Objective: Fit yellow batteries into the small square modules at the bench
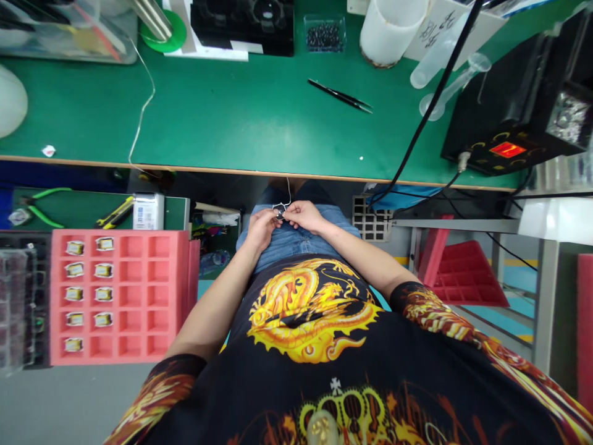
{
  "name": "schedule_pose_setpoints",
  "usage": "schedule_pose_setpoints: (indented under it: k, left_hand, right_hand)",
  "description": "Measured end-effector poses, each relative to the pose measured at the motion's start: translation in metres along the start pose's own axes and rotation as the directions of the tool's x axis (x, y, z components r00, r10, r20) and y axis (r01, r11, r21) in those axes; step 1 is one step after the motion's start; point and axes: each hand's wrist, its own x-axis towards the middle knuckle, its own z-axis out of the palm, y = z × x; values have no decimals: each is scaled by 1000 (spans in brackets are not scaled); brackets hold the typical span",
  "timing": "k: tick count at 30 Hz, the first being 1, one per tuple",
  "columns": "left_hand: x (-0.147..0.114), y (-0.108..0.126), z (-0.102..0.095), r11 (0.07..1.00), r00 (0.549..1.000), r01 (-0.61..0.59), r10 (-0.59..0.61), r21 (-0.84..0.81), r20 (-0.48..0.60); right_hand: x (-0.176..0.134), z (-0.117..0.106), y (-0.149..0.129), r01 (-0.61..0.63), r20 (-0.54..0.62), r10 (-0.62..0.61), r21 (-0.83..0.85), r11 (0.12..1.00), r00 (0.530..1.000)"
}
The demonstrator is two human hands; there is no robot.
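Note:
Just below the bench edge, over my lap, both hands come together around a small dark part [280, 214] with a thin white wire [290, 188] running up from it. My left hand [263, 228] pinches the part from the left side. From the right, my right hand [303, 216] has its thumb and fingertips pressed together at the part or its wire; which of the two cannot be made out. The part's exact kind is too small to tell, and the fingers hide some of it.
A pink foam tray [132, 296] with several small yellow-and-white parts stands at left. Black tweezers [340, 96] and a small box of dark pieces [324, 36] lie on the green bench [222, 117]. A black unit with a red-lit switch [507, 149] and a hanging black cable [428, 117] are at right.

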Motion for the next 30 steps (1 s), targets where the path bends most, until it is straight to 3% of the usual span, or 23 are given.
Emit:
schedule_pose_setpoints:
  k: [30]
  left_hand:
    - [0,-2,-1,1000,1000,1,-2,-26,-25]
  right_hand:
    - [1,0,1,-22,18,22,45,999,1000]
